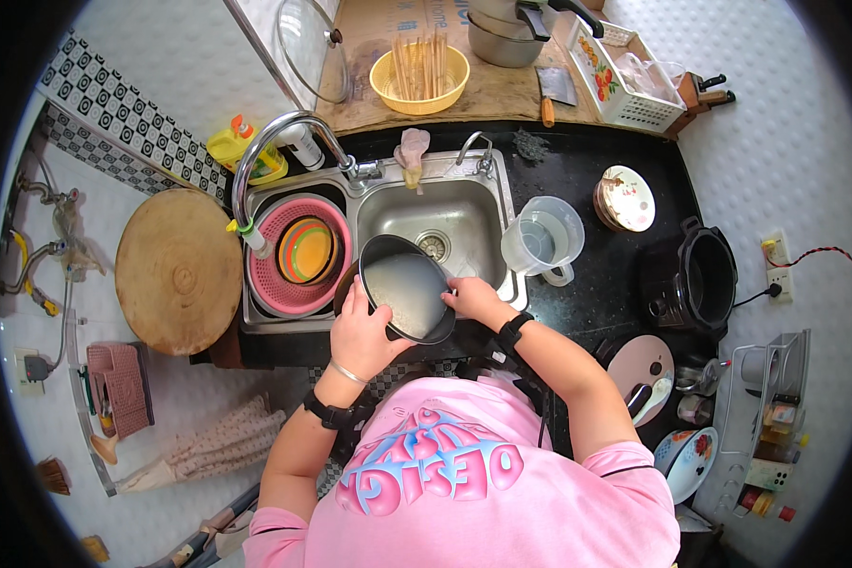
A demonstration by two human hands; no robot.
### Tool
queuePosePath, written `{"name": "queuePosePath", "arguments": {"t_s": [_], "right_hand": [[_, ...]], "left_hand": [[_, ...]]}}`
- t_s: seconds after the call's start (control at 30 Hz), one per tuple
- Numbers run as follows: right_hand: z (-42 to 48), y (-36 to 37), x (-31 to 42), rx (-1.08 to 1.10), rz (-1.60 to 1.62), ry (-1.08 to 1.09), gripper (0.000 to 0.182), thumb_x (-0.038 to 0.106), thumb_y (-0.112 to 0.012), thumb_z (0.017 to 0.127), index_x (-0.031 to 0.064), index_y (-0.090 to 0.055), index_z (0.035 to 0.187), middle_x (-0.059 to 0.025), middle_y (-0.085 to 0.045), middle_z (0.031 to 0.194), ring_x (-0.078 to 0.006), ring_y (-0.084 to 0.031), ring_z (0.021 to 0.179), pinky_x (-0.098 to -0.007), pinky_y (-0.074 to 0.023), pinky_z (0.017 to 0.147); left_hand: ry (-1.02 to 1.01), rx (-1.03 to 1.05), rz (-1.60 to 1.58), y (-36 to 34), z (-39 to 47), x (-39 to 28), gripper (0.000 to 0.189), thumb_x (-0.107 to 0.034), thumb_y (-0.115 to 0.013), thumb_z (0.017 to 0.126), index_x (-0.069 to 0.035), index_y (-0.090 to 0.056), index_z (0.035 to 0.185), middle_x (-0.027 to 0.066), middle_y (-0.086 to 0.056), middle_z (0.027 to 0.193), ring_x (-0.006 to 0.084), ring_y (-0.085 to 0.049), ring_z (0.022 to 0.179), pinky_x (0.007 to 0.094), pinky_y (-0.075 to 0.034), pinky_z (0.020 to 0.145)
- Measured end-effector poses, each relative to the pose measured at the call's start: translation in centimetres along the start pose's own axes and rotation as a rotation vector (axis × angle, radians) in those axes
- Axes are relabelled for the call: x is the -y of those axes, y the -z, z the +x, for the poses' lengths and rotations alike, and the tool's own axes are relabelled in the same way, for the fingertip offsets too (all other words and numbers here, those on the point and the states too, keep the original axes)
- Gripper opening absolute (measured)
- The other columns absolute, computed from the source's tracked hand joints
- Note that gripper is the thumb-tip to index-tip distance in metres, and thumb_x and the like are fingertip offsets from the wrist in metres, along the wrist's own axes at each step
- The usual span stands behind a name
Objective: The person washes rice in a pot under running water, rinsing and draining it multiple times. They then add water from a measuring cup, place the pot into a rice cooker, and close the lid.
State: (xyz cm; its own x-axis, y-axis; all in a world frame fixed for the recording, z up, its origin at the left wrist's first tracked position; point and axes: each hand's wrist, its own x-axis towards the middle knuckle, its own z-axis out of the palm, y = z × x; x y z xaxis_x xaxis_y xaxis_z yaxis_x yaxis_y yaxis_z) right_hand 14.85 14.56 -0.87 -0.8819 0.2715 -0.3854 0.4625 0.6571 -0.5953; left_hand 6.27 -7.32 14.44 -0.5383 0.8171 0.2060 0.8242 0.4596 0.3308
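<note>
A dark cooker inner pot (441, 328) is tilted over the front edge of the steel sink (461, 206). Cloudy whitish water (415, 284) fills much of it, with pale grains that look like rice at the lower left. My left hand (361, 325) grips the pot's left side, thumb near the lower rim. On the opposite side, my right hand (477, 302) pinches the rim. Just right of the sink basin stands a clear plastic measuring jug (543, 231) of water. The pot's underside is hidden.
A pink colander (259, 273) with stacked bowls fills the left basin, under the curved faucet (245, 160). A round wooden board (181, 273) leans at left. Rightward are stacked bowls (626, 199) and a black electric cooker (689, 284). A cleaver (557, 85) lies behind.
</note>
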Motion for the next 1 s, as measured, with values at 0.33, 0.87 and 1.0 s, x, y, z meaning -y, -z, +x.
{"name": "queuePosePath", "arguments": {"t_s": [0.33, 0.87, 1.0], "right_hand": [[-0.9, -0.6, -0.6, -0.025, 0.045, 0.032, 0.042, 0.034, -0.062, 0.085, 0.0036, -0.061, 0.113, -0.0231, -0.067, 0.096, -0.0405, -0.063, 0.093, -0.0477, -0.0497, 0.082], [-1.4, -0.7, -1.2, -0.012, 0.057, -0.014, 0.043, 0.035, -0.062, 0.085, 0.0030, -0.063, 0.113, -0.0228, -0.067, 0.101, -0.0392, -0.063, 0.097, -0.0460, -0.0495, 0.085], [-1.8, -0.4, -0.8, -0.005, 0.059, -0.036, 0.043, 0.035, -0.062, 0.085, 0.0025, -0.063, 0.113, -0.0229, -0.067, 0.102, -0.0391, -0.063, 0.098, -0.0456, -0.0494, 0.085]], "left_hand": [[-0.071, 0.023, 0.049, -0.2, 1.0, -0.7, 0.053, -0.040, -0.087, 0.053, -0.003, -0.063, 0.084, 0.0403, -0.041, 0.132, 0.0467, -0.050, 0.119, 0.0416, -0.053, 0.085], [-0.044, 0.053, 0.086, -0.9, 1.8, -1.9, 0.054, -0.041, -0.087, 0.053, -0.003, -0.063, 0.083, 0.0400, -0.040, 0.133, 0.0465, -0.050, 0.119, 0.0420, -0.054, 0.079], [-0.042, 0.058, 0.083, -1.0, 1.9, -2.1, 0.054, -0.041, -0.086, 0.053, -0.004, -0.063, 0.084, 0.0400, -0.040, 0.133, 0.0466, -0.050, 0.119, 0.0425, -0.054, 0.080]]}}
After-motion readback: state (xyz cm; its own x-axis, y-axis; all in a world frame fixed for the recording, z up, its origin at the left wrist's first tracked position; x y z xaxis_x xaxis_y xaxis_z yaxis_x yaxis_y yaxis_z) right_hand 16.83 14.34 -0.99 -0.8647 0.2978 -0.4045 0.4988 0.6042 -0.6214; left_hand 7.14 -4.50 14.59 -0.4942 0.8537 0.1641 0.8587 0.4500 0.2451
